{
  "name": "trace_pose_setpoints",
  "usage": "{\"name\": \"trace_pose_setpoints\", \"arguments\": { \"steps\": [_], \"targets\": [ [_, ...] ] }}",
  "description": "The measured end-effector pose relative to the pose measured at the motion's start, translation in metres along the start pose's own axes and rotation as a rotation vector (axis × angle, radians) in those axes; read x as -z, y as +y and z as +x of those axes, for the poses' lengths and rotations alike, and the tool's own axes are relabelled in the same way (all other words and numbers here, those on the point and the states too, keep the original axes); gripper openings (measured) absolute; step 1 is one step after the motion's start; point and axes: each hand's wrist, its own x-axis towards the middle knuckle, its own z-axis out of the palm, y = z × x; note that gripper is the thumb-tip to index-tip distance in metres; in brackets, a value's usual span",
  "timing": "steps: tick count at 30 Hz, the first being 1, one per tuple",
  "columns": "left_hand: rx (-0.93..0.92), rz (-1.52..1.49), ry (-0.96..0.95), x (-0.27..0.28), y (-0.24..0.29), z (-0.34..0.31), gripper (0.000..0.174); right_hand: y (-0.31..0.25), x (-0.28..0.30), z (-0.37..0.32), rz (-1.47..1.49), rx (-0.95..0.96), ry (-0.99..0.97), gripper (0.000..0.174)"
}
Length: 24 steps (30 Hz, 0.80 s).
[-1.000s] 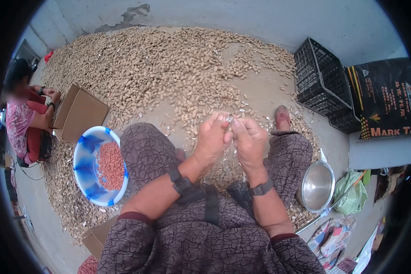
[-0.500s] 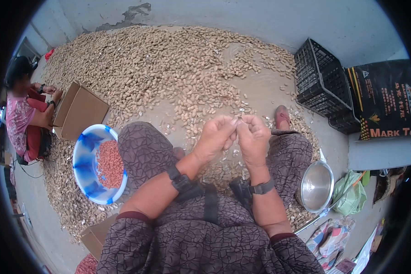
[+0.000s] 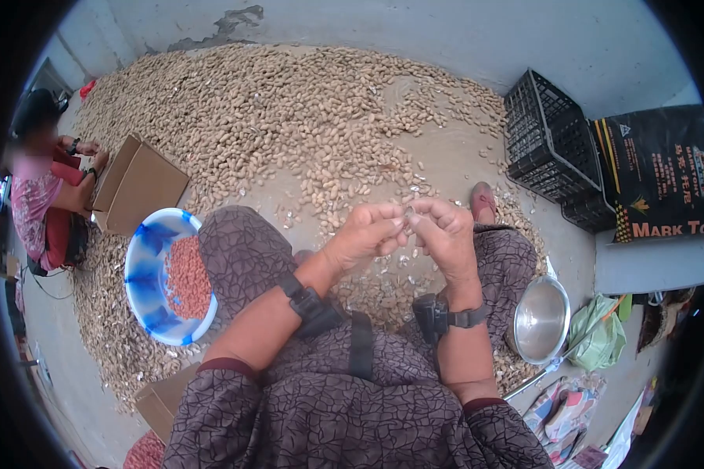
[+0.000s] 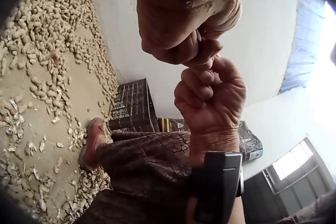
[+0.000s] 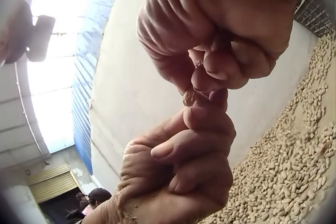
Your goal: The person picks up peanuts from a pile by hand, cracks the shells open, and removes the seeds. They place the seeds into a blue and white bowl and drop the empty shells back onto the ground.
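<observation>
Fingertip to fingertip, the left hand (image 3: 365,233) and the right hand (image 3: 447,237) meet above the lap, fingers curled. Both pinch a small peanut (image 5: 189,97), whose tan shell peeks out between the thumbs and index fingers in the right wrist view; the fingers hide most of it. A large heap of unshelled peanuts (image 3: 250,117) spreads over the floor ahead. Broken shells (image 3: 383,301) lie between the legs. By the left knee, a blue-and-white basin (image 3: 143,273) holds reddish shelled kernels (image 3: 188,277).
At left another person (image 3: 39,184) sits by a cardboard box (image 3: 145,187). Black plastic crates (image 3: 551,141) and a black printed sack (image 3: 657,172) stand at right. A metal bowl (image 3: 541,320) is beside the right knee, near a green bag (image 3: 597,332).
The hands stay together at the fingertips while the right hand shifts slightly right and its wrist turns. Less of the pale shell shows between them than one second ago.
</observation>
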Motion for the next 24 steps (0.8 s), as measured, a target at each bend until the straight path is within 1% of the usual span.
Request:
{"name": "trace_pose_setpoints", "arguments": {
  "steps": [2, 3, 5, 7, 9, 11, 13, 14, 15, 18, 21, 24],
  "targets": [
    [0.009, 0.012, 0.003, 0.002, -0.002, 0.002, 0.014, 0.001, -0.003, 0.0, 0.036, 0.141, -0.042, 0.01],
    [0.02, 0.022, 0.008, 0.002, -0.004, 0.003, 0.015, 0.005, -0.002, 0.0, 0.033, 0.141, -0.048, 0.01],
    [0.025, 0.024, 0.011, 0.004, -0.009, 0.005, 0.015, 0.014, 0.0, 0.0, -0.291, 0.237, -0.015, 0.006],
    [0.036, 0.032, 0.01, 0.008, -0.011, 0.008, 0.016, 0.01, -0.002, -0.003, -0.347, 0.26, -0.009, 0.006],
    [0.088, 0.03, -0.032, 0.011, -0.012, 0.009, 0.017, 0.006, -0.003, -0.005, -0.405, 0.281, 0.0, 0.007],
    [0.099, -0.007, -0.046, 0.01, -0.012, 0.009, 0.017, 0.004, -0.005, -0.006, -0.455, 0.375, 0.006, 0.007],
    [0.111, -0.042, -0.059, 0.011, -0.013, 0.009, 0.017, 0.006, -0.005, -0.005, -0.488, 0.413, 0.009, 0.007],
    [0.098, -0.114, -0.052, 0.014, -0.015, 0.01, 0.016, 0.007, -0.005, -0.004, -0.522, 0.451, 0.017, 0.006],
    [0.086, -0.186, -0.047, 0.016, -0.017, 0.011, 0.016, 0.007, -0.005, -0.003, -0.522, 0.45, 0.017, 0.006],
    [0.07, -0.219, -0.084, 0.02, -0.02, 0.013, 0.014, 0.008, -0.005, -0.003, -0.433, 0.407, 0.017, 0.005],
    [0.09, -0.149, -0.126, 0.023, -0.018, 0.012, 0.014, 0.007, -0.004, -0.002, -0.435, 0.377, 0.011, 0.005],
    [0.103, -0.149, -0.1, 0.019, -0.015, 0.01, 0.015, 0.007, -0.004, -0.003, -0.435, 0.42, 0.002, 0.005]
  ]
}}
